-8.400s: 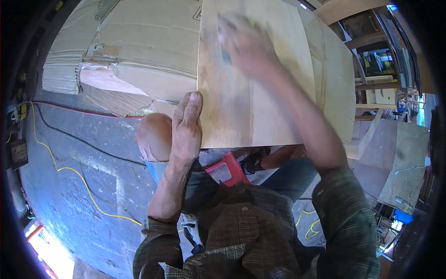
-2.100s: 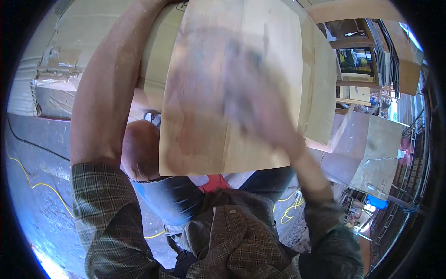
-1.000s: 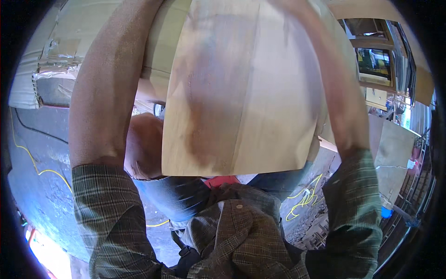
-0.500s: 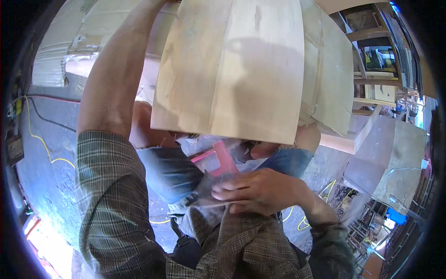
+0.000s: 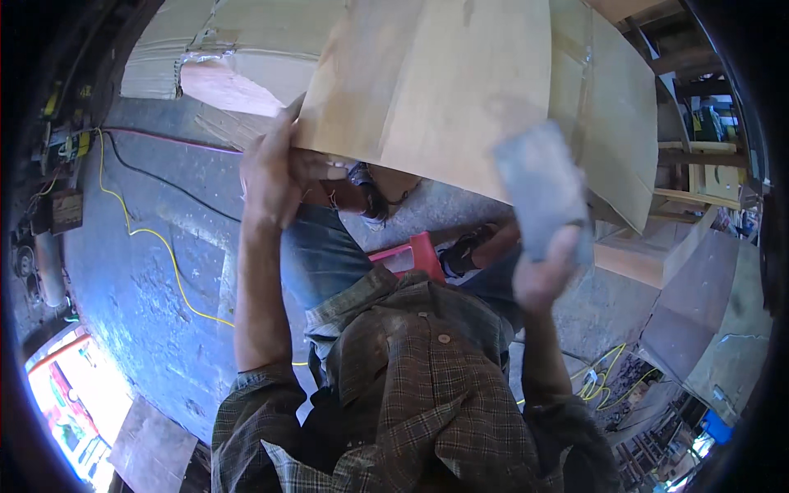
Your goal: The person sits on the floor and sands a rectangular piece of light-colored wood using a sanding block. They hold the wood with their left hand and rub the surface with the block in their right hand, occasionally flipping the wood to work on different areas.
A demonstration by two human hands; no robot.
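Positioning step: the left hand (image 5: 273, 182) clamps the near-left corner of the wooden board (image 5: 468, 82), which overlaps cardboard (image 5: 612, 115). The right hand (image 5: 544, 279) grips a grey pad (image 5: 541, 185), apparently raised by the near-right corner; contact calls for laying it flat.

Room opens between the wooden panel (image 5: 464, 90) and plaid shirt (image 5: 436, 394); a red stool (image 5: 426, 256) blocks lower down.

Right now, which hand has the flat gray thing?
The right hand holds the flat gray piece; the left hand holds the wooden board by a corner.
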